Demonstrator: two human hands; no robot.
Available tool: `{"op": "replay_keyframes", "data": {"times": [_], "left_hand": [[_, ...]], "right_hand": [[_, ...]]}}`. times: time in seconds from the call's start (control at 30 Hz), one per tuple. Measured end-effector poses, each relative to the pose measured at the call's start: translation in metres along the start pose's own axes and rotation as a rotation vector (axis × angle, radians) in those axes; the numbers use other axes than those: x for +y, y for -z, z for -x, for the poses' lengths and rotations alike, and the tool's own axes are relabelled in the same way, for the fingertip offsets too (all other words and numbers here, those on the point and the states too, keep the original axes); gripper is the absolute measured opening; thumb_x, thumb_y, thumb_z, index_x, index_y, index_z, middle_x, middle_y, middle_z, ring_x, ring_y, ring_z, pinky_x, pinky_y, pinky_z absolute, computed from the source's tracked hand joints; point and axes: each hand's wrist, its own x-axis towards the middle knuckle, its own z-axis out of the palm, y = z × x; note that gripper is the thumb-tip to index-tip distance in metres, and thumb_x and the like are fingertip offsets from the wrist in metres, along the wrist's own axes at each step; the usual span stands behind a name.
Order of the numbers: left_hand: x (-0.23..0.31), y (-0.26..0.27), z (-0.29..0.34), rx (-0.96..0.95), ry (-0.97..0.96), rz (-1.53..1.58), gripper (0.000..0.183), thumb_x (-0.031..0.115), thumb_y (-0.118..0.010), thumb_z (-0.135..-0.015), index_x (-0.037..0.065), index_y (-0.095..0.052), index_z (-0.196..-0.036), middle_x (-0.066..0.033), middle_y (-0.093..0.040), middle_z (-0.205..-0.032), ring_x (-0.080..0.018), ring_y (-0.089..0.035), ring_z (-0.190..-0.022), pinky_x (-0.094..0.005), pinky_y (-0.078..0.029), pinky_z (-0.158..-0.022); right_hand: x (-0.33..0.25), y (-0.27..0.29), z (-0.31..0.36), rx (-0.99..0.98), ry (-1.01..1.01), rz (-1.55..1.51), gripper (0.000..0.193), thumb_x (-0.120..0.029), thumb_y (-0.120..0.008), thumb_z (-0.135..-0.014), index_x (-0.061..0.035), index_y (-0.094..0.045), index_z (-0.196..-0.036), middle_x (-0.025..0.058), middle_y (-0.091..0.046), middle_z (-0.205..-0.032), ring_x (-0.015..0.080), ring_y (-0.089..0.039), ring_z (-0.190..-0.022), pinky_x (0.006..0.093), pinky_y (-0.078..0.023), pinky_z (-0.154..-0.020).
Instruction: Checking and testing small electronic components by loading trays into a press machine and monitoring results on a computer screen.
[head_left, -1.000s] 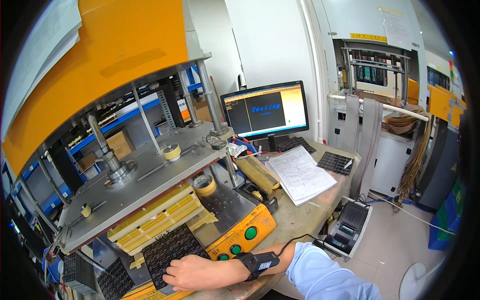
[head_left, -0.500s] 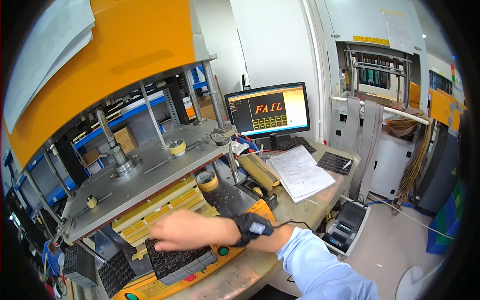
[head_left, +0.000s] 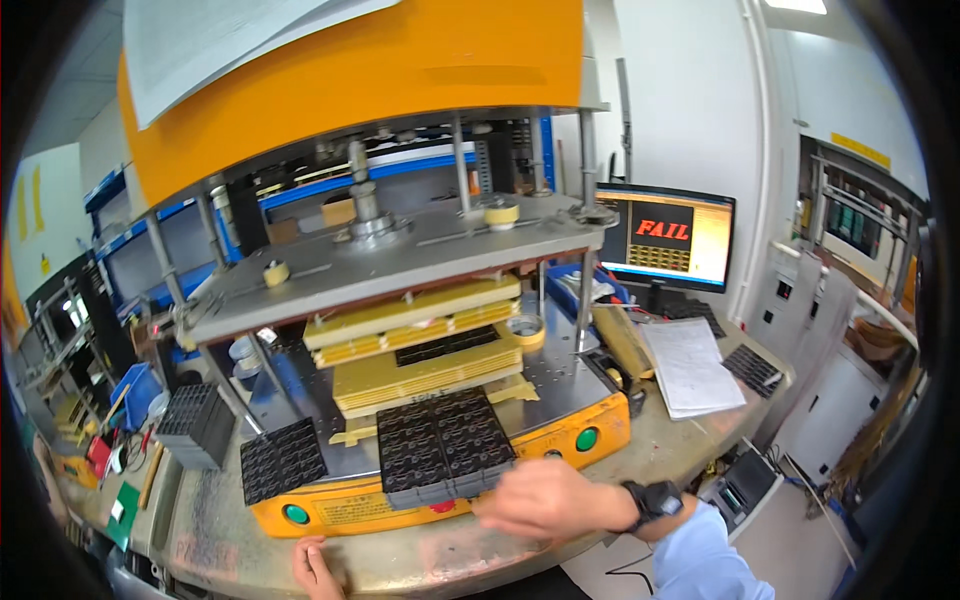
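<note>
A stack of black patterned panels (head_left: 445, 440), resembling circuit boards, lies at the front of the yellow press base (head_left: 360, 512). My right hand (head_left: 545, 500) is beside the stack's front right corner, fingers curled; what they hold, if anything, cannot be made out. My left hand (head_left: 316, 567) is at the bench's front edge, fingers loosely stretched, holding nothing that I can see; part of it is cut off below. Left of the stack lies another black panel (head_left: 284, 461). Behind, in the press, a black panel (head_left: 447, 346) rests on the layered yellowish fixture (head_left: 430, 375).
The press's grey upper plate (head_left: 400, 262) hangs over the fixture on metal posts. Green buttons (head_left: 588, 439) sit on the base's front. A monitor (head_left: 668, 240), papers (head_left: 693, 368) and another panel (head_left: 752, 370) are on the right; a tall panel stack (head_left: 195, 425) is at left.
My right hand has moved from above the panel stack to its right front side. My left hand has come into view at the bottom. The view has turned left.
</note>
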Motion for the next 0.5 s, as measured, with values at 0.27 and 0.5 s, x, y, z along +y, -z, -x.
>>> {"op": "replay_keyframes", "data": {"times": [0.27, 0.5], "left_hand": [[0.006, -0.004, -0.014, -0.164, -0.007, 0.105, 0.031, 0.024, -0.045, -0.105, 0.000, -0.064, -0.101, -0.0142, -0.066, -0.097, -0.0279, -0.059, -0.091, -0.0367, -0.046, -0.085], [0.029, 0.005, -0.004, -0.154, -0.105, 0.039, 0.028, 0.020, -0.047, -0.103, 0.000, -0.064, -0.093, -0.0167, -0.063, -0.091, -0.0310, -0.056, -0.086, -0.0406, -0.044, -0.079]], "right_hand": [[0.025, 0.026, 0.005, -0.176, -0.226, 0.136, 0.056, -0.039, -0.055, -0.099, -0.0002, -0.048, -0.139, 0.0220, -0.051, -0.141, 0.0342, -0.047, -0.133, 0.0461, -0.039, -0.110], [0.115, -0.045, -0.059, -0.330, -0.250, 0.249, 0.072, -0.050, -0.036, -0.104, 0.0043, -0.029, -0.150, 0.0260, -0.027, -0.157, 0.0386, -0.023, -0.148, 0.0494, -0.019, -0.121]]}}
